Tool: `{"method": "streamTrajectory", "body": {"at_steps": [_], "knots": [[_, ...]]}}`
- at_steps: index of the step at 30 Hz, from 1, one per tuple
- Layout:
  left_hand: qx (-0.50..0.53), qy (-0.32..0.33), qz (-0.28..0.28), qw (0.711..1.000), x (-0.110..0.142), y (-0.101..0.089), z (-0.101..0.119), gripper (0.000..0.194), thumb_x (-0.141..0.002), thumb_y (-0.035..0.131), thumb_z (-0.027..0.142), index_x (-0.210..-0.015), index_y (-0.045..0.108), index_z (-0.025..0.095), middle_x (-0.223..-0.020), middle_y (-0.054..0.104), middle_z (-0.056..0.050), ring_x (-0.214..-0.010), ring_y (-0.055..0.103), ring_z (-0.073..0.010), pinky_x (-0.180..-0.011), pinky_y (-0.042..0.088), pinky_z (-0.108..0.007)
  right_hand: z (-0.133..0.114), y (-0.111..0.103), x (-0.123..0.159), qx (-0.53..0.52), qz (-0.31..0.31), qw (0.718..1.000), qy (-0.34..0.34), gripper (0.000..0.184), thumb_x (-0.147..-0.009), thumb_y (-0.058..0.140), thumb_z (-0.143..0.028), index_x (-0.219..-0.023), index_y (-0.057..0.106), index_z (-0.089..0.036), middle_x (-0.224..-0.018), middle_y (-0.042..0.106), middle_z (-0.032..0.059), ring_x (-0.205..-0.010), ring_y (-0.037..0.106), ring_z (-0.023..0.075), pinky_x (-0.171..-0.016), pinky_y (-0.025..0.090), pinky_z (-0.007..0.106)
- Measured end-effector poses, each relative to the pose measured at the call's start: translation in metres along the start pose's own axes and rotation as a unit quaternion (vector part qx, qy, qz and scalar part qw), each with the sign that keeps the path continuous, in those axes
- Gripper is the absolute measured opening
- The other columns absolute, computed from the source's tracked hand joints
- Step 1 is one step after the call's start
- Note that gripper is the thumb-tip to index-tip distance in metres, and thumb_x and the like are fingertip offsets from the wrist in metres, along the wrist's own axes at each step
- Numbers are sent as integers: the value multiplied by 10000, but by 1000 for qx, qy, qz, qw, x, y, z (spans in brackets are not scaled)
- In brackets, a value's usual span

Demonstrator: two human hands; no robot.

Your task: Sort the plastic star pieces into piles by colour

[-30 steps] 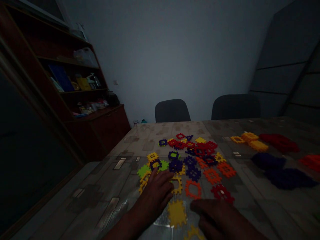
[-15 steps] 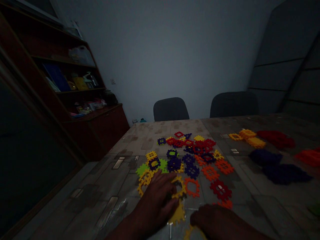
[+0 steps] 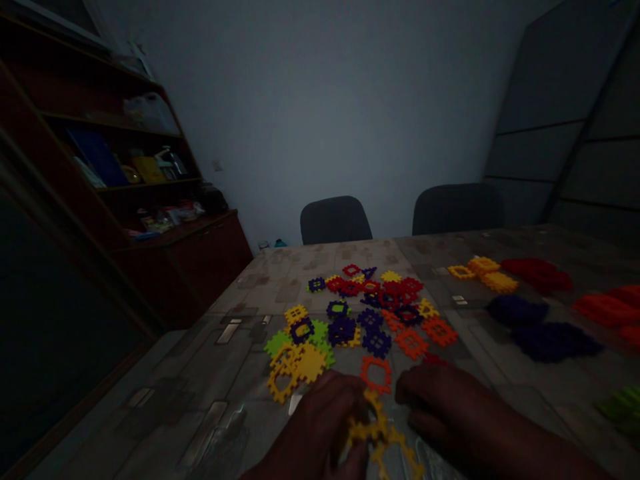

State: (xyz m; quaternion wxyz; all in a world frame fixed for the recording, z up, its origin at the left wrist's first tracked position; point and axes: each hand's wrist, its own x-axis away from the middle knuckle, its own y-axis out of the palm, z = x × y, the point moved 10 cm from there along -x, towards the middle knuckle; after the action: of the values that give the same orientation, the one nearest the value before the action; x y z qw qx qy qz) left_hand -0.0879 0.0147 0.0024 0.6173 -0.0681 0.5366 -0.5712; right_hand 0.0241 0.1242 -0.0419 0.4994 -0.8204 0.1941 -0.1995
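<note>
Yellow notched frames [image 3: 383, 427], at least two, sit low in front of the person, between the two hands. Left hand [image 3: 327, 417]: fingers bent over, thumb under, pinching the frames from their left side. Right hand [image 3: 440, 397]: fingers curled together, just right of the frames, above the table [image 3: 175, 373]; light's dim from where I'm standing, so can't tell if it grips anything. Red piece [image 3: 434, 359] peeks out past its knuckles. Orange open frame [image 3: 387, 380] lies flat just beyond the left hand; yellow solid plate [image 3: 311, 363] left of that, overlapping green pieces [image 3: 323, 337]; mixed pile [image 3: 380, 300] farther out. Off right, well apart: yellow stack [image 3: 484, 265], red group [image 3: 535, 273], dark blue group [image 3: 555, 340]. Handling, my take: light pinch on the rims, since the teeth probably snag each other; square the edges before squeezing tighter, steady the free side with the right hand, and lift clear of the orange open frame so nothing drags along.
</note>
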Motion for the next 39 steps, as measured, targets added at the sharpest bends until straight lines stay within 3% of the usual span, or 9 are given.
{"method": "streamTrajectory", "body": {"at_steps": [8, 12, 15, 20, 26, 30, 34, 37, 39], "knots": [[108, -71, -46, 991, 3, 19, -10, 236, -787, 621, 146, -1002, 619, 244, -1117, 755, -63, -969, 711, -214, -832, 544, -301, -5, -1, 5, -76, -1, 997, -16, 148, -795, 574, -94, -867, 638, -206, -898, 698, 29, -819, 618, 181, -706, 391, 282], [105, -149, -44, 982, 10, 25, -25, 78, -894, 576, 206, -939, 635, 231, -914, 747, -52, -830, 708, -197, -722, 526, -279, -3, -2, 4, -77, 2, 997, -20, 156, -786, 562, -71, -834, 621, -207, -870, 689, 20, -795, 608, 171, -683, 366, 283], [86, -155, -43, 983, 12, 24, -26, 152, -970, 529, 241, -921, 672, 228, -803, 721, -31, -740, 685, -176, -672, 516, -260, -3, -8, 4, -61, -1, 998, -19, 148, -821, 568, -76, -867, 632, -201, -916, 703, 43, -832, 621, 188, -709, 382, 298], [87, -209, -94, 969, 28, 38, -43, 352, -968, 635, 265, -1317, 653, 315, -1180, 784, -41, -1000, 742, -211, -897, 582, -323, -3, -10, 6, -65, -16, 998, -7, 167, -841, 566, -52, -861, 639, -201, -916, 708, 43, -843, 635, 184, -722, 403, 294], [61, -111, -89, 988, 22, 36, -30, 486, -961, 670, 233, -1430, 565, 305, -1197, 766, -69, -1033, 736, -226, -891, 606, -330, -3, -8, 5, -45, 1, 999, -20, 180, -847, 571, -51, -887, 652, -207, -947, 722, 44, -855, 643, 187, -734, 421, 299], [33, -69, -71, 995, 13, 25, -21, 375, -1030, 617, 334, -1392, 534, 286, -1285, 721, -81, -1141, 683, -242, -963, 567, -364, -3, -10, 3, -33, 8, 999, -27, 169, -841, 567, -60, -851, 635, -214, -858, 704, 18, -774, 625, 167, -682, 397, 276], [-24, -35, -141, 989, 12, 43, -17, 555, -952, 627, 676, -1287, 572, 237, -1130, 740, -89, -937, 688, -267, -809, 533, -369, -2, -9, 3, -14, 7, 999, -33, 132, -843, 560, -93, -851, 634, -202, -861, 706, 23, -764, 630, 160, -659, 373, 263], [-69, -62, -203, 975, 19, 58, -25, 559, -985, 582, 663, -1355, 546, 245, -1127, 734, -93, -918, 674, -259, -787, 500, -347, -2, -6, 3, -4, 8, 999, -34, 141, -819, 560, -79, -833, 636, -197, -868, 716, 34, -779, 646, 169, -672, 380, 266], [-64, -63, -203, 975, 22, 59, -24, 578, -1009, 544, 655, -1420, 501, 251, -1145, 725, -100, -936, 664, -263, -799, 500, -348, -2, -5, 4, -1, 7, 999, -31, 155, -803, 567, -62, -832, 637, -197, -885, 724, 44, -803, 658, 184, -690, 395, 277]]}}
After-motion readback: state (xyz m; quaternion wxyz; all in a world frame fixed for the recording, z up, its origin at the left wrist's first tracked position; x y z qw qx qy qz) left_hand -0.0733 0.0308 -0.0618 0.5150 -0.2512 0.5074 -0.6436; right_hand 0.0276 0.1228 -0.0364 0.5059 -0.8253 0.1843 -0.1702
